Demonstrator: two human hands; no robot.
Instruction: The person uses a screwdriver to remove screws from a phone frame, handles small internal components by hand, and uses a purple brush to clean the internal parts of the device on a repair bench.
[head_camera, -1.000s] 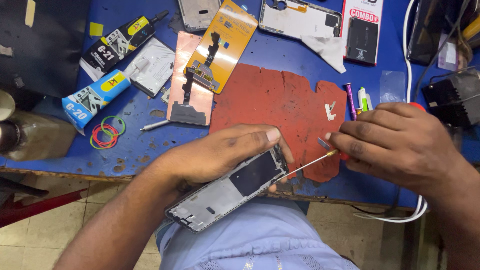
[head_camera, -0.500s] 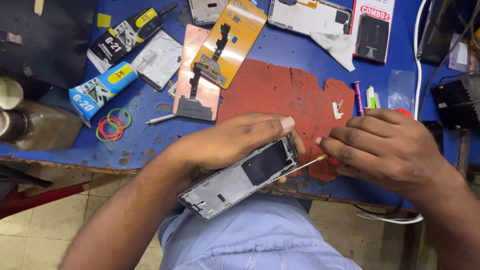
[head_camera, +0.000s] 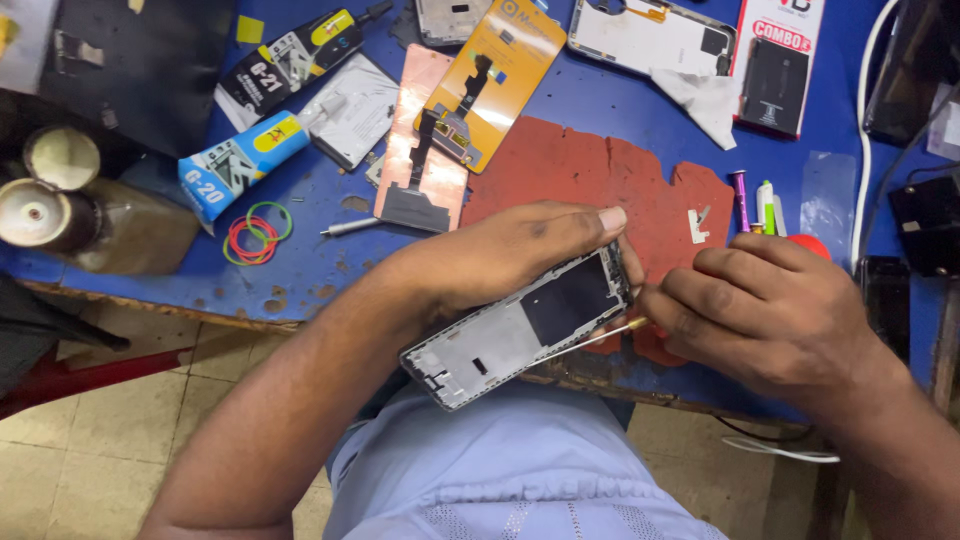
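1. One view, head camera: left hand (head_camera: 500, 255) is clamped around a grey phone frame (head_camera: 520, 325), held tilted at centre frame over the near edge of the blue table (head_camera: 620, 100).
2. Right hand (head_camera: 770, 315), centre right, pinches a thin yellow-handled tool (head_camera: 590, 338); its tip lies across the frame.
3. Red mat (head_camera: 590, 170) lies just behind both hands.
4. Upper left: two glue tubes (head_camera: 245, 160); coloured rubber bands (head_camera: 255, 235) lie near them.

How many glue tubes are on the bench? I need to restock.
2: a blue glue tube beside the rubber bands, and a black glue tube just above it. Others may lie off-frame.
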